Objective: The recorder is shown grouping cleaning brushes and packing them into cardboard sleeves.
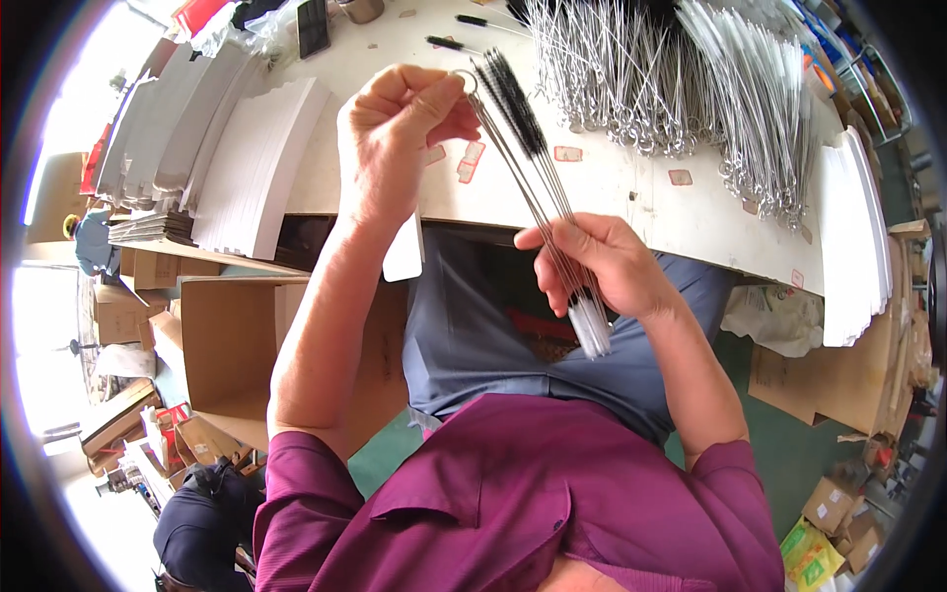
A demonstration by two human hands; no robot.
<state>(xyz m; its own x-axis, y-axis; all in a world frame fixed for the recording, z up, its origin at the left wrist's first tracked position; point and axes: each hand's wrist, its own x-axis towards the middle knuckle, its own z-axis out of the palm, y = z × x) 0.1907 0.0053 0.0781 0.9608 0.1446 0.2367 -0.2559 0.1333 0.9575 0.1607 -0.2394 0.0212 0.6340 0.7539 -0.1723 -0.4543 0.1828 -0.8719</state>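
My right hand (607, 261) is closed around the thin wire stems of a small bundle of wire cleaning brushes (510, 104), above my lap. Black bristles point up toward the table, while white bristles (590, 328) stick out below that hand. My left hand (390, 138) is raised over the table's near edge, thumb and fingers pinched at a wire ring (468, 83) at the upper end of the bundle. How many rings it grips cannot be made out.
Large piles of wire brushes (631, 94) cover the table's (612, 183) far right. White flat boxes (261, 163) stand at left, near a phone (313, 28) and metal cup (362, 10). An open carton (227, 345) sits below left. Another person (202, 533) is at lower left.
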